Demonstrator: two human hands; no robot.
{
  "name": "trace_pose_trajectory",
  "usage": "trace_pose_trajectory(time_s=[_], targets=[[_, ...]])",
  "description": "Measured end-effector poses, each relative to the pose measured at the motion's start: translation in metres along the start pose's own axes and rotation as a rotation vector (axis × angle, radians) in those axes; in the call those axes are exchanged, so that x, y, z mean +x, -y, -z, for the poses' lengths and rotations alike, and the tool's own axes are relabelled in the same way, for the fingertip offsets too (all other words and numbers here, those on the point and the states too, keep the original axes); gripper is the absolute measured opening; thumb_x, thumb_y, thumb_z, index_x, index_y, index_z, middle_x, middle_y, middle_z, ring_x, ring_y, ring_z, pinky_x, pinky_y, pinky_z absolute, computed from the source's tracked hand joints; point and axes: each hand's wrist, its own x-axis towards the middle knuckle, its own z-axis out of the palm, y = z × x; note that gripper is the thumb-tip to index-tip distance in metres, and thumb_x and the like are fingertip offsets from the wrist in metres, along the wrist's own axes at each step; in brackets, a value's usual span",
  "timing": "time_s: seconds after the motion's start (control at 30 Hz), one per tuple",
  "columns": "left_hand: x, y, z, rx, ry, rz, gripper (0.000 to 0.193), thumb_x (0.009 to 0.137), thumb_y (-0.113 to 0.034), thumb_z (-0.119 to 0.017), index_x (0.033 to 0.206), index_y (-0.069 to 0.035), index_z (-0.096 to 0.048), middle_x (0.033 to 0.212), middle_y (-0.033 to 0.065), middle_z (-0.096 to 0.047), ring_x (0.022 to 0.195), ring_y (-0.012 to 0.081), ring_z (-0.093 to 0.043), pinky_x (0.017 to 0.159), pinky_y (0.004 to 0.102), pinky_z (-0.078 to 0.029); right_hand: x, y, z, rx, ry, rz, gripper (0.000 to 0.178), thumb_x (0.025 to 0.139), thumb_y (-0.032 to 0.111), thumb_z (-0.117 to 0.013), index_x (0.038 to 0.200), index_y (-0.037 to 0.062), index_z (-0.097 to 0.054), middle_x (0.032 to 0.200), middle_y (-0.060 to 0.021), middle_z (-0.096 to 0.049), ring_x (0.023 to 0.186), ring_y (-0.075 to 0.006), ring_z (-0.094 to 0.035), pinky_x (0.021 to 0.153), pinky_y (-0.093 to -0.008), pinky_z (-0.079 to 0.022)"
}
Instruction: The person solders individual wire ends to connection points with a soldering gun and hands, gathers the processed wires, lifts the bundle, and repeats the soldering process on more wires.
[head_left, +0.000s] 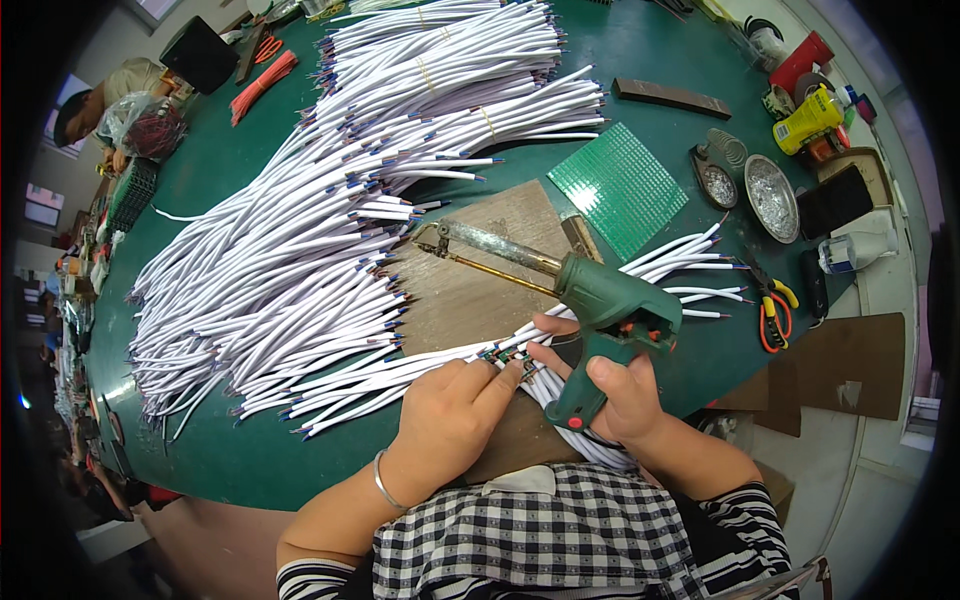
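Note:
My right hand [632,400] is wrapped around the handle of a green soldering gun [618,300]. The gun's metal barrel and brass feed tube point to the upper left, with the tip above a brown board [470,290]. Below the barrel, my left hand [445,420] pinches a small green circuit board [512,358] among white cables. The outstretched fingers of my right hand reach that same spot, close to the circuit board. A bunch of white cables [390,378] runs under both hands. A large heap of white cables [250,260] with coloured wire ends lies to the left.
On the green table [650,180] lie a green panel of small boards [620,190], a metal bar [672,98], a metal dish [771,197] and pliers [773,315]. A yellow bottle [808,120] stands at the far right. Another person [118,95] sits at the far left.

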Motion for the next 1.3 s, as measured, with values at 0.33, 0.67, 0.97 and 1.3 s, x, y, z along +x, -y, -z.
trace_pose_trajectory(time_s=[0.33,0.67,0.97,1.3], targets=[[0.007,0.004,0.016,0.140,0.148,-0.171,0.026,0.074,-0.011,-0.059,0.099,-0.004,-0.063,0.073,0.0019,-0.050,0.062,0.0137,-0.054,0.050,0.0259,-0.046,-0.095,0.051,0.033,-0.810,-0.025,-0.066,0.061,0.084,0.023,-0.059,0.134,-0.0043,-0.037,0.086,-0.0123,-0.067,0.088,-0.0196,-0.064,0.073,-0.0316,-0.049],[0.002,0.012,0.013,0.103,0.092,-0.205,0.032,0.074,-0.010,-0.059,0.106,-0.006,-0.063,0.071,0.0012,-0.048,0.057,0.0137,-0.050,0.046,0.0270,-0.042,-0.123,0.046,0.035,-1.431,0.024,0.083,0.031,0.088,0.020,-0.063,0.100,-0.0066,-0.055,0.075,-0.0089,-0.066,0.061,-0.0143,-0.065,0.054,-0.0252,-0.053],[0.001,0.014,0.010,0.096,0.046,-0.230,0.024,0.076,-0.011,-0.061,0.097,-0.003,-0.064,0.069,0.0007,-0.045,0.060,0.0128,-0.051,0.047,0.0251,-0.043,-0.097,0.063,0.011,-1.732,0.194,0.203,0.017,0.068,0.010,-0.073,0.083,0.0082,-0.065,0.075,-0.0025,-0.066,0.065,-0.0183,-0.064,0.062,-0.0319,-0.051],[0.000,0.018,0.007,0.060,0.009,-0.240,0.022,0.076,-0.010,-0.061,0.096,-0.002,-0.064,0.069,0.0008,-0.047,0.061,0.0137,-0.051,0.050,0.0258,-0.043,-0.089,0.071,-0.006,-1.518,0.106,0.205,0.018,0.072,0.007,-0.065,0.089,0.0044,-0.067,0.083,-0.0092,-0.067,0.070,-0.0243,-0.065,0.063,-0.0326,-0.052]])
